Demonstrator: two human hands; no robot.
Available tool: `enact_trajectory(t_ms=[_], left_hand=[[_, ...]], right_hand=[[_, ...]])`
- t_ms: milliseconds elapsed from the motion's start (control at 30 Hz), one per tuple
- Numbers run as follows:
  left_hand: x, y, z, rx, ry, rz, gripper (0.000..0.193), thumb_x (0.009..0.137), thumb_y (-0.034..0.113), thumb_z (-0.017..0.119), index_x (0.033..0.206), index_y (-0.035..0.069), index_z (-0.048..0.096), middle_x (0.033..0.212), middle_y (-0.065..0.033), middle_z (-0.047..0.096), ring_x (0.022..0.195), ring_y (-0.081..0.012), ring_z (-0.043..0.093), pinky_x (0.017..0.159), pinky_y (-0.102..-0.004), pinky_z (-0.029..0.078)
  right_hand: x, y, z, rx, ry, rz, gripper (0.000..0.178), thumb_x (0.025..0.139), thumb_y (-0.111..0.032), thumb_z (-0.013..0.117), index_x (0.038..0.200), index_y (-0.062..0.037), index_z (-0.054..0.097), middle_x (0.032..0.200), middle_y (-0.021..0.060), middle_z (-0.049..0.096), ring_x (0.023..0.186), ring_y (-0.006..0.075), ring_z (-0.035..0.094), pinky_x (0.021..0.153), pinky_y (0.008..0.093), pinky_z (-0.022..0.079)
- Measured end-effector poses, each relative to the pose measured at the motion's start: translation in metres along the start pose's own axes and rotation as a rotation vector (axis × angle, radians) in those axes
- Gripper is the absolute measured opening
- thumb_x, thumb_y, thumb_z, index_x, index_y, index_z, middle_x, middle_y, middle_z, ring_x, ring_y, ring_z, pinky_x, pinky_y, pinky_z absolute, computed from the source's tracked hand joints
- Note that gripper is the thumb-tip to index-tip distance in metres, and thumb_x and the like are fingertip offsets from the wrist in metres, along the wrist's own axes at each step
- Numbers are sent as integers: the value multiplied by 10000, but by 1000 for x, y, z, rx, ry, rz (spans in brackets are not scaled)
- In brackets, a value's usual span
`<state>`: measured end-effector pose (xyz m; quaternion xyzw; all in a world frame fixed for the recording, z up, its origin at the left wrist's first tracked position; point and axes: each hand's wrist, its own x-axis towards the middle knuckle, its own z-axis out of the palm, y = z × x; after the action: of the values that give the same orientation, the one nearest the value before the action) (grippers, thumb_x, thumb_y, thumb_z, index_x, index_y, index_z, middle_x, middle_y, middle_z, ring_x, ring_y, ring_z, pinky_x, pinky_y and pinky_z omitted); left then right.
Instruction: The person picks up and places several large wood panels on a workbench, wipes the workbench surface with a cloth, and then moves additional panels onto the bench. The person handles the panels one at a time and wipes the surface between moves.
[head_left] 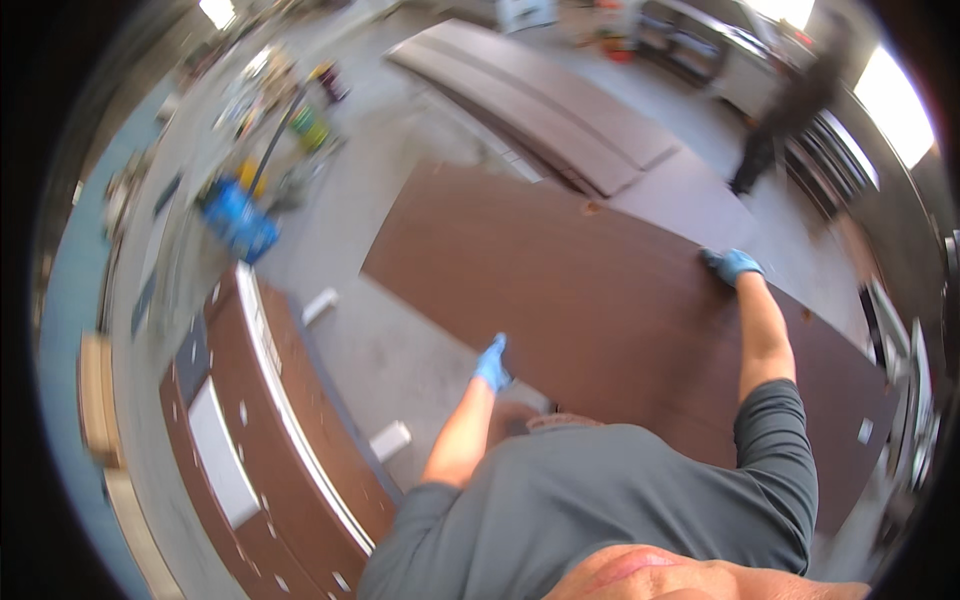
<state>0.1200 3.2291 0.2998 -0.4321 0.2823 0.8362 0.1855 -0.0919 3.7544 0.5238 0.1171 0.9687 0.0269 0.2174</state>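
Observation:
A large brown panel (560, 270) lies in front of me, slanting from upper left to lower right. My left hand (492, 364), in a blue glove, is closed on its near edge, the fingers partly hidden. Out at the panel's far edge, my right hand (735, 265) has a blue glove too and its fingers are curled. Something small and dark (711, 261) shows at those fingertips; blur hides what it is. Two small notches mark the panel's far edge, and a white label (865, 431) sticks near its right end.
Beyond the panel lies a stack of long brown boards (530, 95). More brown panels with a white strip (250, 300) stand at lower left. A blue bag or bin (238, 215) is on the grey floor. Another person (795, 110) in dark clothes is at the upper right.

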Motion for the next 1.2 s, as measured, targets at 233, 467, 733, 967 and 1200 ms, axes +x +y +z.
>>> enact_trajectory(t_ms=[233, 467, 733, 967, 1200], left_hand=[[55, 115, -1, -78, 190, 97, 612, 972, 481, 769, 1427, 120, 573, 1309, -65, 722, 1120, -263, 727, 948, -494, 606], [104, 278, -31, -94, 321, 100, 614, 946, 466, 800, 1410, 125, 587, 1286, -55, 732, 1079, -262, 746, 913, -500, 629], [121, 477, -74, -230, 173, 201, 550, 980, 403, 776, 1386, 76, 600, 1282, -78, 731, 1072, -264, 753, 904, -461, 653], [186, 656, -86, -255, 279, 246, 617, 978, 449, 759, 1435, 70, 587, 1378, -100, 700, 1166, -275, 719, 1001, -444, 602], [214, 841, -106, -300, 396, 338, 583, 976, 453, 761, 1407, 92, 605, 1313, -74, 720, 1118, -269, 738, 935, -481, 628]], right_hand=[[123, -121, -44, -75, 70, -182, 993, 994, -829, 275, 1224, 11, 752, 1302, 325, 666, 1312, 480, 592, 1117, 519, 458], [218, -300, -83, -100, 107, -225, 1043, 976, -860, 259, 1234, 27, 744, 1293, 338, 663, 1300, 496, 593, 1109, 544, 464], [274, -522, -146, -114, 135, -253, 1041, 977, -860, 277, 1228, 36, 745, 1281, 347, 669, 1278, 513, 602, 1096, 571, 468], [396, -720, -205, -142, 176, -367, 1040, 991, -842, 273, 1155, 66, 755, 1233, 368, 666, 1246, 520, 609, 1071, 572, 475], [563, -952, -275, -440, 156, -658, 515, 1129, -553, 248, 1598, -406, 405, 1190, 276, 731, 1130, 489, 687, 994, 540, 539]])
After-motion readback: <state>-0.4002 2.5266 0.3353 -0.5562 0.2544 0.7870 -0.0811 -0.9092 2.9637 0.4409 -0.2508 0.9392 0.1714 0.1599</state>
